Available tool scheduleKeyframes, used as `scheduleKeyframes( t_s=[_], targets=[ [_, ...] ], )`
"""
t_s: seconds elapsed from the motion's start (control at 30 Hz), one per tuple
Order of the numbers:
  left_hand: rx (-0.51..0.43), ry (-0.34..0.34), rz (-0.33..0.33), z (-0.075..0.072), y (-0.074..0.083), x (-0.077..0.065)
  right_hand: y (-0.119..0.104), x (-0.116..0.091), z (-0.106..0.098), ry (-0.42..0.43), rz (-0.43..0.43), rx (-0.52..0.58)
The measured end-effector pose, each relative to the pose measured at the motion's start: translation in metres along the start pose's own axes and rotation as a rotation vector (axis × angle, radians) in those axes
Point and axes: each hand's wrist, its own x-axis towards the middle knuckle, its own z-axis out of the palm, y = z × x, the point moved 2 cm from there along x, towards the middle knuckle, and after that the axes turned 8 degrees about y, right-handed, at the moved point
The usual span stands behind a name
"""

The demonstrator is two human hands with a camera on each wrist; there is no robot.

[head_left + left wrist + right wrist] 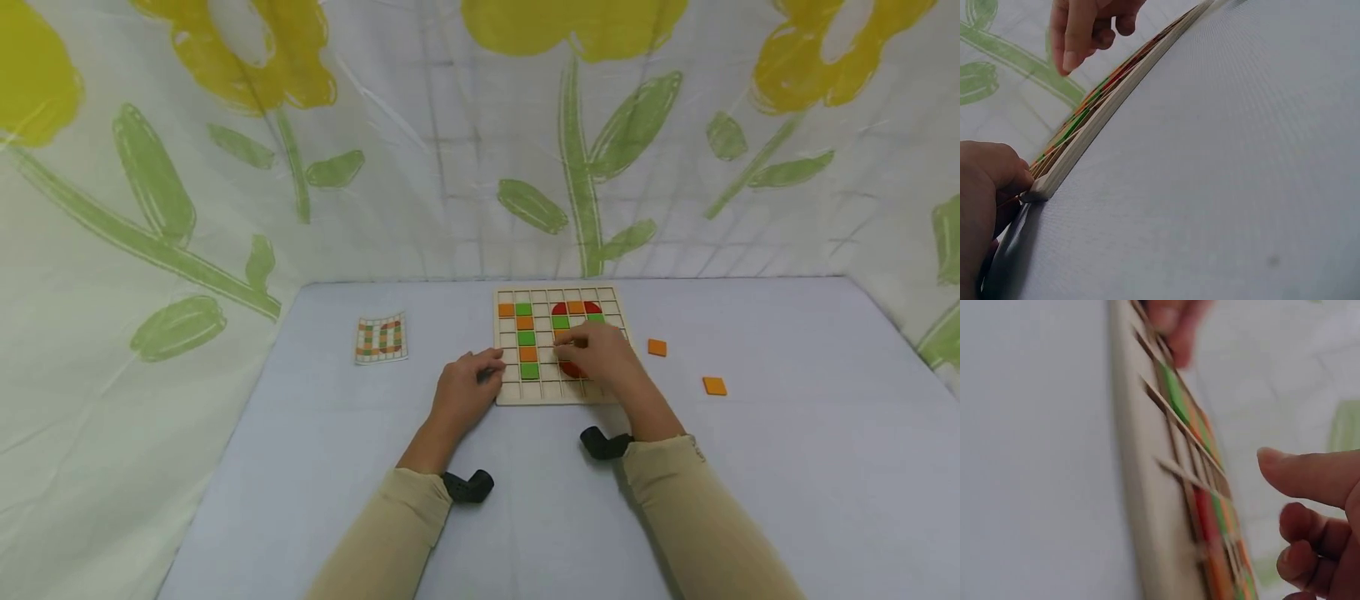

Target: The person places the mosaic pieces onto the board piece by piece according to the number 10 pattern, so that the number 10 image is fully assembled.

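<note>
A pale wooden grid board lies on the table, with green, orange and red tiles in some of its squares. My left hand rests at the board's left edge, fingertips touching it. Above the right part of the board hovers my right hand, thumb and fingertips pointing down and left. In the right wrist view its thumb stands apart from the bent fingers, and no tile shows between them. Part of the right-hand tile group is hidden under this hand; a red rounded tile peeks out beside it.
Two loose orange tiles, a nearer one and a farther one, lie right of the board. To the left is a small printed pattern card. A flower-printed curtain hangs behind the table.
</note>
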Motion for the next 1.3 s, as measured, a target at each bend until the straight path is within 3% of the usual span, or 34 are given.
scheduleKeyframes(
  t_s=[0.1, 0.23, 0.4, 0.7, 1.07, 1.3],
  targets=[
    [-0.003, 0.007, 0.007, 0.001, 0.0, 0.0, 0.023, 0.001, -0.028, 0.033, 0.039, 0.024],
    [-0.003, 0.012, 0.008, 0.001, -0.001, 0.0, 0.059, -0.004, -0.062, 0.067, 0.171, 0.066],
    [-0.003, 0.012, 0.005, 0.001, -0.002, 0.0, 0.095, -0.013, -0.085, 0.065, 0.279, 0.053],
    [-0.015, 0.012, 0.012, 0.001, -0.002, -0.001, 0.122, -0.014, -0.081, 0.014, 0.286, 0.024],
    [-0.017, 0.013, 0.007, 0.0, 0.0, -0.001, 0.125, -0.01, -0.076, 0.05, 0.221, -0.056],
    [-0.031, 0.009, 0.003, -0.001, 0.0, -0.001, 0.112, -0.009, -0.074, 0.054, 0.21, 0.023]
  ],
)
